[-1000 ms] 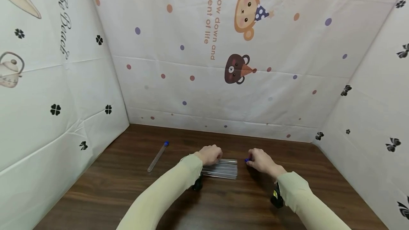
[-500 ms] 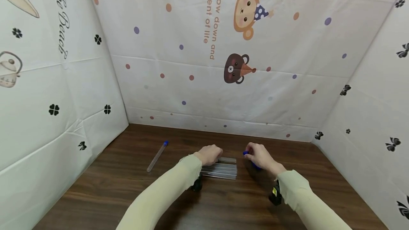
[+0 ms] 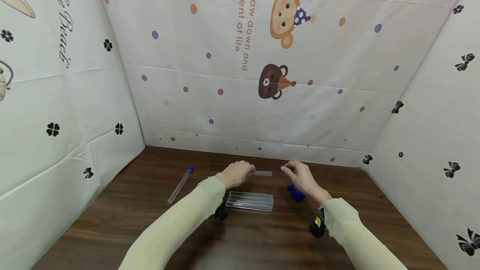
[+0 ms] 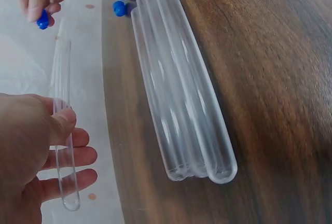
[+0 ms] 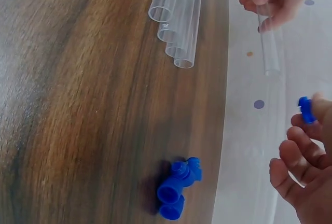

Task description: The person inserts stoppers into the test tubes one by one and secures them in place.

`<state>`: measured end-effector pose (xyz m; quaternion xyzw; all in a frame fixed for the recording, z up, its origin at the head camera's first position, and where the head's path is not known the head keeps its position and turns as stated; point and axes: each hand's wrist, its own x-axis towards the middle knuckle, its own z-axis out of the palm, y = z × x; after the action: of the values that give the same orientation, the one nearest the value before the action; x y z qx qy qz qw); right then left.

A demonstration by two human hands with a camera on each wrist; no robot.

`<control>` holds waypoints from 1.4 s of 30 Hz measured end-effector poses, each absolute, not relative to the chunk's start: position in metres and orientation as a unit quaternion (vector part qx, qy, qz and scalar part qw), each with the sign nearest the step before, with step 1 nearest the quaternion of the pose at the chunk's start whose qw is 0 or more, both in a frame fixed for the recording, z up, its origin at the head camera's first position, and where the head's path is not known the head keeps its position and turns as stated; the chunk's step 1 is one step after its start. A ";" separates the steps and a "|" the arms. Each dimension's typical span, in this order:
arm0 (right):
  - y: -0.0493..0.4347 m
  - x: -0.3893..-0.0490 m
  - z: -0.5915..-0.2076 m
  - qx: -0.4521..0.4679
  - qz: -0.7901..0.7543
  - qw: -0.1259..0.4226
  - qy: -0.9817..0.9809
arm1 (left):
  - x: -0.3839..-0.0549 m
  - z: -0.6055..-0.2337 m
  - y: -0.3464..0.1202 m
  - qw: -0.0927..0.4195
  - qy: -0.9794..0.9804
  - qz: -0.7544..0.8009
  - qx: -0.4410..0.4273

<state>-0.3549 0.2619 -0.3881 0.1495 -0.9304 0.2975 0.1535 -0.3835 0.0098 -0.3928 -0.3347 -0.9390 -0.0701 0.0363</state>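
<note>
My left hand [image 3: 236, 174] pinches a clear test tube [image 4: 65, 167] between thumb and fingers, raised off the table. Its open end points toward my right hand [image 3: 301, 177], which pinches a small blue cap [image 5: 306, 110] between thumb and index finger. Cap and tube are apart, with a short gap between them. Below my left hand, several clear test tubes [image 3: 249, 201] lie side by side on the dark wooden table. A little pile of blue caps [image 5: 174, 187] lies on the table beneath my right hand.
To the left, a test tube with a blue cap [image 3: 181, 184] lies slanted on the wooden table [image 3: 262, 241]. White printed cloth walls [image 3: 180, 107] stand at the back and both sides.
My left hand has lifted one test tube away from the row. My right hand has picked a blue cap from the pile and raised it, moving up toward the back wall.
</note>
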 end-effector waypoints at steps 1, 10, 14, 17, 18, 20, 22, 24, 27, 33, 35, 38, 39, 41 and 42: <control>0.261 -0.355 -0.387 0.143 0.305 0.153 -0.929 | -0.383 -0.391 0.008 0.038 -0.939 -0.071 -0.335; 0.257 -0.352 -0.385 0.107 0.379 0.123 -0.911 | -0.381 -0.383 0.006 0.039 -0.927 -0.103 -0.358; 0.255 -0.351 -0.386 0.088 0.403 0.102 -0.905 | -0.380 -0.382 0.009 0.041 -0.923 -0.108 -0.367; 0.254 -0.351 -0.387 0.070 0.420 0.090 -0.900 | -0.379 -0.382 0.011 0.044 -0.922 -0.105 -0.369; 0.254 -0.351 -0.388 0.068 0.424 0.086 -0.899 | -0.379 -0.382 0.011 0.045 -0.923 -0.103 -0.368; 0.253 -0.351 -0.389 0.064 0.429 0.081 -0.897 | -0.379 -0.381 0.010 0.047 -0.925 -0.100 -0.365; 0.252 -0.352 -0.390 0.062 0.430 0.076 -0.897 | -0.379 -0.381 0.009 0.050 -0.926 -0.100 -0.361; 0.251 -0.351 -0.390 0.062 0.430 0.072 -0.898 | -0.378 -0.380 0.009 0.054 -0.926 -0.100 -0.359; 0.249 -0.351 -0.390 0.062 0.429 0.067 -0.899 | -0.378 -0.379 0.008 0.057 -0.926 -0.099 -0.359; 0.246 -0.352 -0.389 0.063 0.441 0.051 -0.894 | -0.378 -0.377 0.009 0.061 -0.928 -0.086 -0.357; 0.246 -0.352 -0.389 0.071 0.444 0.051 -0.892 | -0.378 -0.376 0.010 0.059 -0.928 -0.088 -0.357; 0.245 -0.353 -0.389 0.077 0.449 0.052 -0.889 | -0.377 -0.375 0.011 0.055 -0.929 -0.091 -0.353; 0.245 -0.353 -0.389 0.079 0.454 0.050 -0.886 | -0.377 -0.375 0.011 0.054 -0.930 -0.090 -0.352; 0.244 -0.353 -0.389 0.078 0.464 0.046 -0.881 | -0.378 -0.375 0.012 0.054 -0.931 -0.088 -0.350; 0.244 -0.352 -0.389 0.076 0.469 0.044 -0.879 | -0.378 -0.375 0.012 0.055 -0.932 -0.086 -0.349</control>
<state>-0.3524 0.2443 -0.3894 0.0757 -0.8787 0.4693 0.0437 -0.3777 0.0124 -0.3753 -0.3486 -0.9317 -0.0860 0.0548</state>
